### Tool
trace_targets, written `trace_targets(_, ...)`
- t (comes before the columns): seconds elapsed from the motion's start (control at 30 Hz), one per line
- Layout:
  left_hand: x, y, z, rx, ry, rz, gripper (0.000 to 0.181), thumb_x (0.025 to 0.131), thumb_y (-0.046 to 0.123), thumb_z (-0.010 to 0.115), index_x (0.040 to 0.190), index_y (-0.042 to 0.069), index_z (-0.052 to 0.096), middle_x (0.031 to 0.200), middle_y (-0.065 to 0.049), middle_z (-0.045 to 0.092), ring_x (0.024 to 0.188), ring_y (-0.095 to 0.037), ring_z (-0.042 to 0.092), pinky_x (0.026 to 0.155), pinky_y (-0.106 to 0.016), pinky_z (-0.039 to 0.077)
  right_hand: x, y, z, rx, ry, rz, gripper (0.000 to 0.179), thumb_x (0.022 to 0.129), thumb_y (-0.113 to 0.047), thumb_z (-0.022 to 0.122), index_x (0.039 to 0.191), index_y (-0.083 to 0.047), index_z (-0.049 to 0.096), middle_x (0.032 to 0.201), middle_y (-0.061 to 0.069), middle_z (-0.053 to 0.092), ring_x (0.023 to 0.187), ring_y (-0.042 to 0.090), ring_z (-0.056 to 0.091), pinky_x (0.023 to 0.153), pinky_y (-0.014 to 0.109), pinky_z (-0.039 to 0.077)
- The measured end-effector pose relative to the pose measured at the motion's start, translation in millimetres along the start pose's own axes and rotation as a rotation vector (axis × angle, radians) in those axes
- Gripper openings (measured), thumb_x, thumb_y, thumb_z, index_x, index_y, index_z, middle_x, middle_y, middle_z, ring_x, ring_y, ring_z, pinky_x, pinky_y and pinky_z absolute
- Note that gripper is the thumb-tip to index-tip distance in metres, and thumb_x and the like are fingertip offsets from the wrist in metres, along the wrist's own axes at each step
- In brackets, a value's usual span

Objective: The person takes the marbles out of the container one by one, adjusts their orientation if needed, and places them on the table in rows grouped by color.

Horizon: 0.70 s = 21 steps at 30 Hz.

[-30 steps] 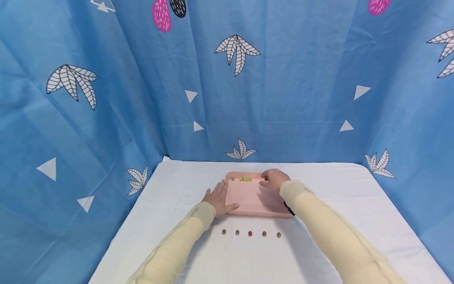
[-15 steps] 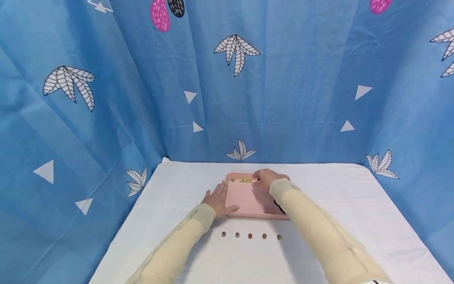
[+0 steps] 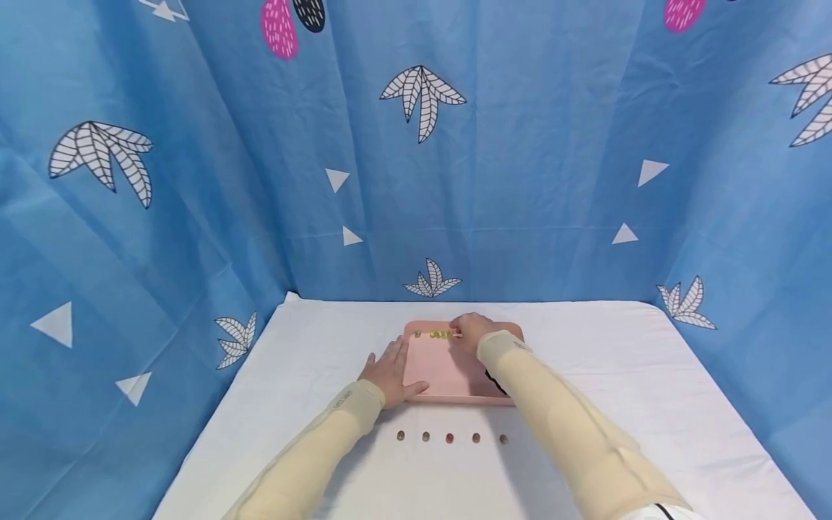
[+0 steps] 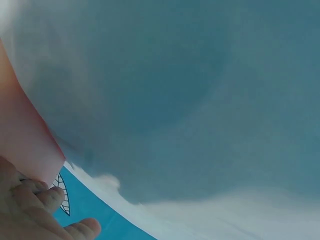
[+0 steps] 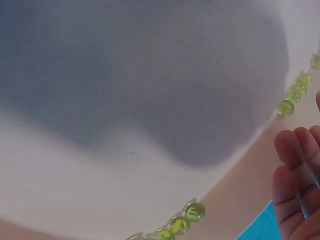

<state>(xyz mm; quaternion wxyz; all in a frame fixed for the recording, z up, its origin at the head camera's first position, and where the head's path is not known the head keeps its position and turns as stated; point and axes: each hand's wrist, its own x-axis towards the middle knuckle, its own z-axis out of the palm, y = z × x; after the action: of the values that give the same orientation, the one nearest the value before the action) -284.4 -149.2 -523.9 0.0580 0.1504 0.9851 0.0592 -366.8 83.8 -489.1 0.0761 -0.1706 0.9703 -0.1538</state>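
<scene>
A shallow pink tray [image 3: 437, 368] lies on the white-covered table. My left hand [image 3: 387, 375] rests with spread, straight fingers along the tray's left edge, the thumb over its near corner. Along the tray's far side sits a short row of yellow-green marbles [image 3: 440, 334], with a single marble [image 3: 417, 334] apart to the left. My right hand [image 3: 471, 334] is just right of this row, its fingers loosely bent. In the right wrist view no marble shows between those fingers [image 5: 288, 147]; the thumb is mostly cut off. Another cluster of green marbles [image 5: 180, 225] appears there, hidden in the head view.
Several small dark marbles [image 3: 450, 438] stand in a spaced row on the white cloth [image 3: 442, 484] in front of the tray, one of them red. A blue patterned curtain [image 3: 520, 180] surrounds the table at the back and sides.
My right hand has moved left along the tray's far side, up to the yellow-green marbles, its thumb and fingers drawing closer together. My left hand stays on the tray. The head view has shifted slightly.
</scene>
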Motion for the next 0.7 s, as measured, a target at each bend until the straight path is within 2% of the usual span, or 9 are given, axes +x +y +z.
trace_targets(0.2,2.2,-0.5,3.3,0.01,0.007,0.009,0.111,0.08,0.083,0.039,0.155,0.008,0.007,0.162,-0.004,0.003,0.147,-0.024,0.011,0.113,-0.058,0.017,4.8,5,5,-0.029,0.014,0.0,0.034,0.092,-0.027,0.065,0.125,-0.017,0.066,0.111,-0.001,0.069,0.104,0.015,0.063,0.092,0.036,0.051)
trace_targets(0.4,0.5,-4.6,4.5,0.011,0.021,0.006,0.11,0.08,0.083,0.037,0.155,0.007,0.009,0.162,-0.005,0.005,0.147,-0.023,0.012,0.112,-0.059,0.019,9.2,1,6,-0.021,-0.001,-0.009,0.034,0.092,-0.028,0.066,0.124,-0.016,0.067,0.114,0.0,0.068,0.107,0.015,0.062,0.094,0.036,0.05)
trace_targets(0.7,-0.2,-0.1,2.2,-0.019,0.037,0.044,0.11,0.081,0.081,0.041,0.154,0.004,0.011,0.161,-0.009,0.008,0.146,-0.026,0.015,0.111,-0.061,0.021,10.1,2,12,-0.031,0.014,0.01,0.037,0.09,-0.032,0.069,0.124,-0.018,0.067,0.101,-0.005,0.07,0.092,0.01,0.064,0.087,0.034,0.053)
